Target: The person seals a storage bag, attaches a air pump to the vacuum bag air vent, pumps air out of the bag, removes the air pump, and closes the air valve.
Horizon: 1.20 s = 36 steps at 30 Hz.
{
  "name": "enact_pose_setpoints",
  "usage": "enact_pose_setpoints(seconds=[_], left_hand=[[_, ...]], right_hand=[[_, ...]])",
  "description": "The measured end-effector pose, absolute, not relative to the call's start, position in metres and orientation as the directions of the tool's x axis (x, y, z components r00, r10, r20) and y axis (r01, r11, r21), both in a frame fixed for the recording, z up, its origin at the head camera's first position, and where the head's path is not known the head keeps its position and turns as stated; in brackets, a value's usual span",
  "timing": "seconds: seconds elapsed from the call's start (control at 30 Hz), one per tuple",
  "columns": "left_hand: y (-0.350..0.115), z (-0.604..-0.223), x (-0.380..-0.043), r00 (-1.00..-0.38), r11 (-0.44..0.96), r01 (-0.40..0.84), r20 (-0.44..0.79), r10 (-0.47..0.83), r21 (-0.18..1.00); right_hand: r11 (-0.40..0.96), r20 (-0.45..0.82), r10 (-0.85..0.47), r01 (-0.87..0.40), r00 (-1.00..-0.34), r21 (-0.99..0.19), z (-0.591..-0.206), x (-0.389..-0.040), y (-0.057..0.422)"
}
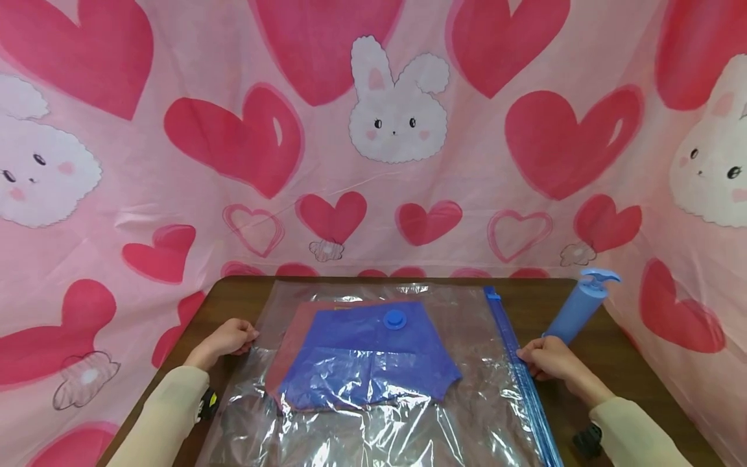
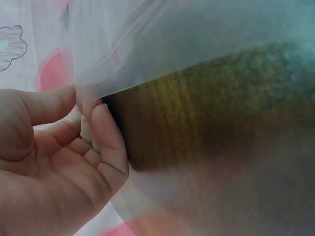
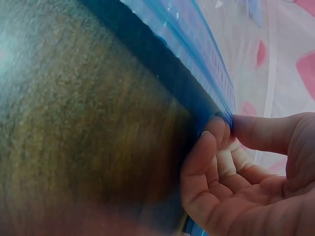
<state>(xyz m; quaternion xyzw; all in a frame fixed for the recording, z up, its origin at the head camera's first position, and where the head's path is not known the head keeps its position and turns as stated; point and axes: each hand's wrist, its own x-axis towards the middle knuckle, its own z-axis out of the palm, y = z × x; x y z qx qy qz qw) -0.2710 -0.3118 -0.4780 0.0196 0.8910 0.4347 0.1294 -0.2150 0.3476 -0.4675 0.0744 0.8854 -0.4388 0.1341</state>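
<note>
A clear plastic vacuum storage bag (image 1: 467, 415) lies across the table, with folded blue cloth (image 1: 367, 370) and reddish cloth (image 1: 296, 334) inside. A round blue valve (image 1: 395, 318) sits on its upper face. My left hand (image 1: 230, 336) pinches the bag's left edge between thumb and fingers; in the left wrist view that edge is lifted off the wood. On the other side, my right hand (image 1: 551, 359) pinches the blue zip strip (image 1: 519, 370) along the bag's right edge. The strip is raised above the table in the right wrist view.
Just beyond my right hand is a blue hand pump (image 1: 578, 311) with a T-shaped handle, at the right of the dark wooden table (image 1: 233, 298). A pink curtain (image 1: 362, 175) printed with hearts and rabbits surrounds the table's back and sides.
</note>
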Motion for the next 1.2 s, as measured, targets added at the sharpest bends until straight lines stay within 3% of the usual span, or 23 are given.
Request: enact_pose_setpoints(seconds=[1.2], left_hand=[[-0.3136, -0.4783, -0.2754, -0.972, 0.622, -0.077, -0.198, 0.128, 0.779]], right_hand=[[0.633, -0.323, 0.037, 0.272, -0.946, -0.725, -0.4639, -0.2191, 0.3479]])
